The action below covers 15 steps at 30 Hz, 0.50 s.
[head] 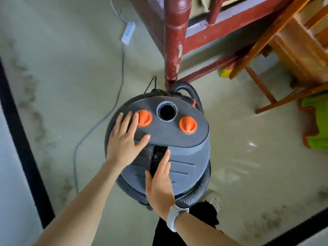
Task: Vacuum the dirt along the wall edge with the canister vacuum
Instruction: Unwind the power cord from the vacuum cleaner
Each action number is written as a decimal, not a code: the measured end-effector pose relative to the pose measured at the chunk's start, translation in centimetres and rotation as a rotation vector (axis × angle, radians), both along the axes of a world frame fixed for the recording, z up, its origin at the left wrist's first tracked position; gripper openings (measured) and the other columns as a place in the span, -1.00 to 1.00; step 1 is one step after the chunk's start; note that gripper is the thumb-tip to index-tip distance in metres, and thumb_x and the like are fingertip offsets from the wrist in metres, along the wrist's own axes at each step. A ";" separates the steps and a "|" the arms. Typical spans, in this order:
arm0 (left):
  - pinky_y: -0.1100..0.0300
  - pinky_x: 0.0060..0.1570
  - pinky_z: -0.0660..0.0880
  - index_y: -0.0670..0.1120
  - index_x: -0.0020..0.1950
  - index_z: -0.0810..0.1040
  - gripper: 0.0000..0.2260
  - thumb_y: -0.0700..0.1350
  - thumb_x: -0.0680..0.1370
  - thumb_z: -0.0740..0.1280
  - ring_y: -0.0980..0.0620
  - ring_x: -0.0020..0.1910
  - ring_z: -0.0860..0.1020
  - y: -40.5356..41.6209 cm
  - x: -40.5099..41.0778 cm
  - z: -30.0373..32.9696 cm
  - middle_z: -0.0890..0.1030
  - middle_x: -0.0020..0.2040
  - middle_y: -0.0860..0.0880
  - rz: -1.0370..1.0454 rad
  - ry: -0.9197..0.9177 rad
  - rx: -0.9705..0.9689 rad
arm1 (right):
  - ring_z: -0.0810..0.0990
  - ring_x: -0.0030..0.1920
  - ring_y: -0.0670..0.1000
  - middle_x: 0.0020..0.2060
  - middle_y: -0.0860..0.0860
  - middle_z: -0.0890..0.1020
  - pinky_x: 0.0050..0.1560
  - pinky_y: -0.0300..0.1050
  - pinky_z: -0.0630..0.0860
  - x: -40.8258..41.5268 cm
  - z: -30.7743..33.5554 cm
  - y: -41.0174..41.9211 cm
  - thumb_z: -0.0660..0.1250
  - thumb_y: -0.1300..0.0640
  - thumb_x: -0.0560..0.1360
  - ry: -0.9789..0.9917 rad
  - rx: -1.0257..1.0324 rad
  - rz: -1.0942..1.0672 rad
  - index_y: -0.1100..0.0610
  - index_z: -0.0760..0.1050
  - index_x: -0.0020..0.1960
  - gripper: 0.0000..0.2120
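Note:
A grey canister vacuum (188,151) stands on the floor below me, with two orange knobs (187,124) and an open round port on its lid. A ribbed black hose (198,194) is coiled round its body. My left hand (124,137) lies flat on the lid's left side, fingers straight, fingertips by the left orange knob (144,118). My right hand (160,180), fingers straight, rests over the black handle recess at the lid's middle. Patches of dirt (33,107) run along the black baseboard (23,144) on the left.
A white power strip (128,32) and its grey cable (99,125) lie on the floor at left. A red wooden furniture leg (174,43) stands right behind the vacuum. Wooden chair frames (262,50) and green plastic items (317,121) are at right. More dirt (266,222) lines the lower-right baseboard.

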<state>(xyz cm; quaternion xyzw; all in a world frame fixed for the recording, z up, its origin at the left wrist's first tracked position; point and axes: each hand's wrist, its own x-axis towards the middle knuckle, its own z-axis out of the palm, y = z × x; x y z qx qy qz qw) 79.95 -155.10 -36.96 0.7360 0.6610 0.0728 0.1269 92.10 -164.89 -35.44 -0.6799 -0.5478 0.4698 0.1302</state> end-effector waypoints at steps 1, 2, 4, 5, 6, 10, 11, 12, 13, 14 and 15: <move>-0.20 0.12 0.48 -0.29 0.33 0.46 -0.39 0.15 0.47 0.18 -0.36 0.31 0.40 -0.5 -0.8 0.1 0.49 0.28 -0.28 0.005 0.014 0.004 | 0.44 0.28 0.05 0.46 0.08 0.10 0.18 -0.25 0.37 -0.5 0.1 -0.4 0.11 0.02 0.62 0.000 0.004 0.013 0.02 -0.52 0.32 -0.26; -0.20 0.09 0.49 -0.28 0.33 0.46 -0.39 0.15 0.47 0.17 -0.35 0.32 0.40 -1.1 -1.5 0.2 0.49 0.29 -0.27 0.024 0.019 -0.002 | 0.46 0.26 0.07 0.46 0.10 0.12 0.17 -0.23 0.41 -0.7 0.3 -0.6 0.12 0.03 0.62 0.006 0.000 0.030 0.02 -0.50 0.33 -0.26; -0.19 0.10 0.48 -0.24 0.35 0.45 -0.37 0.18 0.47 0.13 -0.32 0.36 0.36 -2.5 -2.3 0.4 0.46 0.33 -0.24 0.104 0.001 -0.043 | 0.50 0.20 0.10 0.44 0.13 0.15 0.13 -0.19 0.46 -0.9 0.5 -1.1 0.13 0.05 0.62 0.024 0.000 0.079 0.02 -0.47 0.34 -0.27; -0.18 0.13 0.45 -0.22 0.37 0.43 -0.35 0.20 0.46 0.11 -0.30 0.39 0.32 -3.2 -2.5 0.4 0.44 0.36 -0.22 0.153 -0.014 -0.065 | 0.52 0.17 0.11 0.43 0.14 0.16 0.11 -0.17 0.48 -0.8 0.4 -1.2 0.13 0.07 0.62 0.023 0.013 0.113 0.02 -0.46 0.34 -0.28; -0.18 0.16 0.43 -0.20 0.39 0.41 -0.34 0.22 0.46 0.09 -0.27 0.42 0.29 -4.0 -2.8 0.4 0.41 0.38 -0.20 0.203 -0.025 -0.082 | 0.53 0.14 0.12 0.42 0.15 0.17 0.08 -0.16 0.49 -0.8 0.5 -1.5 0.13 0.07 0.62 0.007 0.028 0.160 0.03 -0.46 0.34 -0.28; -0.17 0.22 0.36 -0.09 0.48 0.28 -0.34 0.25 0.48 0.12 -0.16 0.50 0.13 -7.0 -3.6 -0.1 0.28 0.48 -0.11 0.369 -0.057 -0.139 | 0.56 -0.01 0.07 0.40 0.13 0.21 -0.09 -0.22 0.52 -0.6 0.3 -2.7 0.09 0.03 0.63 -0.101 0.076 0.350 0.06 -0.49 0.35 -0.29; -0.18 0.23 0.35 -0.08 0.49 0.25 -0.36 0.23 0.49 0.15 -0.14 0.51 0.10 -7.8 -3.8 -0.2 0.24 0.49 -0.09 0.406 -0.069 -0.148 | 0.56 -0.05 0.08 0.39 0.12 0.23 -0.12 -0.21 0.52 -0.5 0.4 -2.9 0.09 0.02 0.63 -0.109 0.078 0.387 0.05 -0.48 0.37 -0.28; -0.18 0.23 0.34 -0.06 0.50 0.22 -0.38 0.20 0.52 0.18 -0.12 0.51 0.07 -8.6 -4.0 -0.2 0.22 0.50 -0.09 0.445 -0.079 -0.148 | 0.56 -0.04 0.10 0.39 0.13 0.24 -0.10 -0.17 0.53 -0.3 0.5 -3.0 0.10 0.03 0.62 -0.099 0.062 0.421 0.03 -0.48 0.39 -0.27; -0.18 0.26 0.32 -0.06 0.51 0.19 -0.40 0.17 0.55 0.20 -0.11 0.52 0.04 -9.4 -4.1 -0.3 0.19 0.52 -0.08 0.485 -0.087 -0.150 | 0.54 0.06 0.15 0.40 0.14 0.23 -0.01 -0.09 0.54 -0.2 0.8 -3.0 0.12 0.04 0.62 -0.057 0.011 0.429 -0.01 -0.46 0.43 -0.25; -0.18 0.29 0.29 -0.05 0.52 0.16 -0.40 0.16 0.56 0.20 -0.11 0.52 0.02 -10.1 -4.2 -0.4 0.16 0.53 -0.08 0.522 -0.089 -0.158 | 0.48 0.18 0.19 0.41 0.16 0.23 0.09 0.00 0.50 0.0 1.0 -3.0 0.13 0.05 0.61 -0.002 -0.052 0.427 -0.05 -0.40 0.48 -0.25; -0.17 0.32 0.25 -0.04 0.53 0.12 -0.40 0.16 0.56 0.18 -0.10 0.53 -0.02 -10.8 -4.3 -0.5 0.12 0.54 -0.07 0.555 -0.085 -0.173 | 0.43 0.24 0.19 0.40 0.16 0.24 0.12 0.05 0.47 0.4 1.2 -2.9 0.15 0.05 0.61 0.012 -0.073 0.445 -0.06 -0.33 0.52 -0.27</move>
